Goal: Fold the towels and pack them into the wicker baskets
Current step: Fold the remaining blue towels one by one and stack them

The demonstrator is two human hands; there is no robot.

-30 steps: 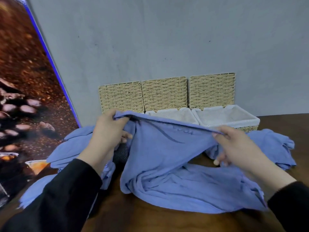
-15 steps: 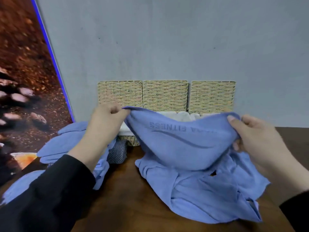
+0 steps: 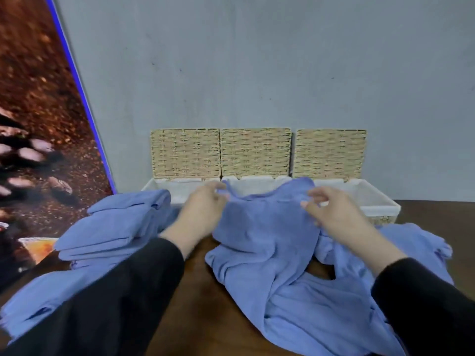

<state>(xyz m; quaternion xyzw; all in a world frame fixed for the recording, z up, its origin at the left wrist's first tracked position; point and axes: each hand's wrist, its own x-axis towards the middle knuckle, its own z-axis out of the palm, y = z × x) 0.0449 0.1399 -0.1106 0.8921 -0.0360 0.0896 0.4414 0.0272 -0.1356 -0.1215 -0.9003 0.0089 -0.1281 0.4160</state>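
Grey wall (image 3: 257,60) backs a dark wooden desk (image 3: 200,299), with a brown printed panel (image 3: 38,111) leaning at the left. Along the wall stand three wicker baskets (image 3: 377,208), lids raised and white liners showing, with nothing visible inside them. A rumpled blue towel (image 3: 270,240) sprawls across the desk, its far edge lifted toward the middle basket; a stack of folded towels (image 3: 110,227) sits to the left, and more loose blue cloth (image 3: 421,247) lies right. The left hand (image 3: 203,211) pinches the towel's upper edge, fingers curled on it. The right hand (image 3: 334,214) hovers at the edge with fingers (image 3: 318,195) spread apart; whether they touch cloth is unclear. Folding looks barely begun: next, both corners need gripping and the towel spreading flat.
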